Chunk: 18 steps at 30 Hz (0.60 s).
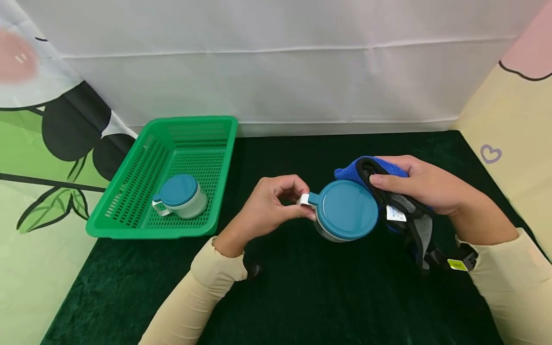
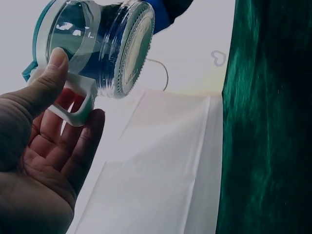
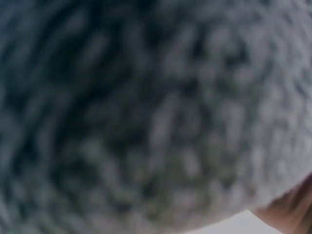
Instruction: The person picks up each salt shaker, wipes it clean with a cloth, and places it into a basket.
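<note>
A clear glass jar (image 2: 80, 36) with a blue lid (image 1: 348, 209) and a white handle (image 2: 78, 114) is held up over the dark green cloth. My left hand (image 1: 276, 203) grips it by the handle, thumb on top in the left wrist view. On the jar's other side my right hand (image 1: 424, 184) holds a blue, black and grey cleaning cloth (image 1: 388, 191) with a white tag, bunched against the jar's side. Its loose end hangs down toward the wrist. Blurred grey fabric (image 3: 156, 117) fills nearly all of the right wrist view.
At the left a green plastic basket (image 1: 215, 211) stands on the dark green tablecloth (image 1: 327, 297). Inside it sits a second lidded jar (image 1: 189, 203) with a handle. A white curtain (image 1: 276, 86) hangs behind, and printed panels (image 1: 509, 148) border both sides.
</note>
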{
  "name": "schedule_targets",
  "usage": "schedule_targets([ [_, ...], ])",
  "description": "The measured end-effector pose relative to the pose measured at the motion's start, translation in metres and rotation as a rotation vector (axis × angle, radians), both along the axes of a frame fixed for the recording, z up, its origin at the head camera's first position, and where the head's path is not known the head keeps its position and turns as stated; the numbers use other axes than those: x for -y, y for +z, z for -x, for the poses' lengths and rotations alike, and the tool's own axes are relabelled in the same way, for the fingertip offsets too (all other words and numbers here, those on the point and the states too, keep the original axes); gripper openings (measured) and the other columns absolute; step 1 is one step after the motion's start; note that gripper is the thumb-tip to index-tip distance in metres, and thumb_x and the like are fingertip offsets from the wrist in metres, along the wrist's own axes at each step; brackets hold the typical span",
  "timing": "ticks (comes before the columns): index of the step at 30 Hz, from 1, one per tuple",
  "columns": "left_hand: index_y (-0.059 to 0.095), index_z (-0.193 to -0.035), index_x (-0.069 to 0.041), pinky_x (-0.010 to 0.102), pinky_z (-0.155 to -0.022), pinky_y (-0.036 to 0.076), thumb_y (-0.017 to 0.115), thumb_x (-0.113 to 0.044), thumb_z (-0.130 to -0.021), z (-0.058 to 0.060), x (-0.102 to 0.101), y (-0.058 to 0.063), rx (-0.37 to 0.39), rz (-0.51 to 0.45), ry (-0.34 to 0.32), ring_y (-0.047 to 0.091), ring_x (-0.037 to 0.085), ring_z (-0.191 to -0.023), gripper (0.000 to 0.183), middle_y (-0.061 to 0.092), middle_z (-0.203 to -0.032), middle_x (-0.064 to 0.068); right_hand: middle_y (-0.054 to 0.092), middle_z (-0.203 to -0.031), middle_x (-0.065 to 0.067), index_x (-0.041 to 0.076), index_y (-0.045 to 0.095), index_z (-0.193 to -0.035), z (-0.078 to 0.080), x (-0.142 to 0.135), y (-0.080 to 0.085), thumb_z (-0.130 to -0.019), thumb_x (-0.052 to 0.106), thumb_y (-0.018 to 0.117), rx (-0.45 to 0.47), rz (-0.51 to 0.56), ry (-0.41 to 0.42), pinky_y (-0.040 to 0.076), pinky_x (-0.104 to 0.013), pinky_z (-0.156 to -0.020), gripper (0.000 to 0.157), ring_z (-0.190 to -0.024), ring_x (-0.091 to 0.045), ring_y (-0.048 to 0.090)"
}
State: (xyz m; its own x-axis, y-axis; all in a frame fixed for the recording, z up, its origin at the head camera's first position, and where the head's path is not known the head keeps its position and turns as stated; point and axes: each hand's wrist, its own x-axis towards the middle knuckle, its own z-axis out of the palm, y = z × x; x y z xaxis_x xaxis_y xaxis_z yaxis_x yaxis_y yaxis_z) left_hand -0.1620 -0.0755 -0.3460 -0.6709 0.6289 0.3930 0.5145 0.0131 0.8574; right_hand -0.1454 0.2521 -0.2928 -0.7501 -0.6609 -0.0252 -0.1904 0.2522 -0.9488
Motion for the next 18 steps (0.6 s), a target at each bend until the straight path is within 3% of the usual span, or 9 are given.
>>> schedule_targets([
  [3,0.069,-0.095,-0.008,0.034,-0.074,0.059,0.086,0.001,-0.082,-0.003,-0.006,0.001,-0.031,-0.02,-0.046,0.064,0.016,-0.08,0.023,0.071,-0.092,0.002,0.057,-0.112,-0.021,0.006,0.058,-0.132,0.009,0.002,-0.001,-0.111,0.014,0.044,0.012,-0.011,0.027,0.057,-0.044,-0.085,0.027,-0.104,-0.038,0.057],
  [6,0.069,-0.095,-0.007,0.035,-0.074,0.059,0.087,0.001,-0.081,-0.004,-0.007,0.001,-0.041,-0.036,-0.071,0.064,0.017,-0.08,0.024,0.071,-0.091,0.002,0.056,-0.115,-0.021,0.008,0.057,-0.135,0.02,0.004,-0.016,-0.112,0.016,0.042,0.092,0.012,0.073,0.057,-0.048,-0.087,0.029,-0.106,-0.04,0.056],
  [10,0.07,-0.096,-0.007,0.035,-0.074,0.059,0.087,-0.001,-0.082,-0.004,-0.005,0.002,-0.014,-0.03,-0.046,0.065,0.019,-0.081,0.023,0.072,-0.092,0.001,0.056,-0.122,-0.019,0.011,0.055,-0.139,0.019,0.0,-0.036,-0.112,0.013,0.039,0.159,0.053,0.111,0.056,-0.052,-0.091,0.031,-0.111,-0.04,0.056],
  [13,0.07,-0.096,-0.007,0.035,-0.074,0.059,0.086,0.0,-0.082,-0.002,-0.001,0.002,0.015,-0.019,-0.016,0.065,0.019,-0.081,0.023,0.072,-0.092,0.001,0.056,-0.128,-0.019,0.011,0.053,-0.143,0.011,-0.006,-0.037,-0.111,0.01,0.039,0.112,0.056,0.103,0.055,-0.049,-0.093,0.034,-0.115,-0.039,0.056],
  [18,0.069,-0.095,-0.007,0.037,-0.076,0.06,0.086,0.001,-0.082,-0.001,0.001,0.004,0.024,-0.008,-0.042,0.068,0.019,-0.083,0.022,0.073,-0.092,0.001,0.053,-0.14,-0.015,0.011,0.05,-0.147,0.002,-0.006,-0.013,-0.109,0.002,0.042,-0.039,0.002,0.116,0.056,-0.045,-0.094,0.04,-0.123,-0.037,0.051],
])
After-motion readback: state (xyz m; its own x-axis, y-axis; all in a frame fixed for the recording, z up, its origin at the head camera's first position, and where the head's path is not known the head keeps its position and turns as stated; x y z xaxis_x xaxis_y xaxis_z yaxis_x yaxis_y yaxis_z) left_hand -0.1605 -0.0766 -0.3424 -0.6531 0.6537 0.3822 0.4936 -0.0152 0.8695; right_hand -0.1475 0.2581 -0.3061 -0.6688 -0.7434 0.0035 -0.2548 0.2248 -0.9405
